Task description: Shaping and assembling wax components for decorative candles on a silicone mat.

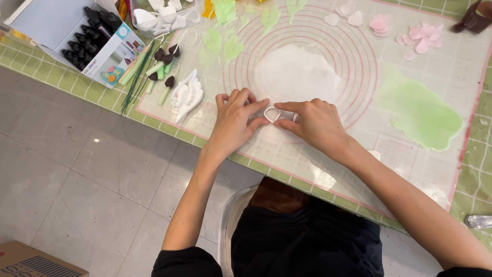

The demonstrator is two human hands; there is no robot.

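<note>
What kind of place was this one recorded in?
Likely a home craft or cake-decorating table: a ringed rolling mat, rolled white paste and green paste, and a small cutter pressed by both hands.

The right hand (315, 120) covers the far side of the small white cutter (272, 114). The top edge crops the clear tub (164, 18) at the table's far edge; the right edge crops a shiny object (479, 221).

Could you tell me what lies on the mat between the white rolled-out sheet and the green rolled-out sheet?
In the head view, the stretch between the white sheet and the green sheet is bare baking mat, showing only its printed pink rings.
</note>
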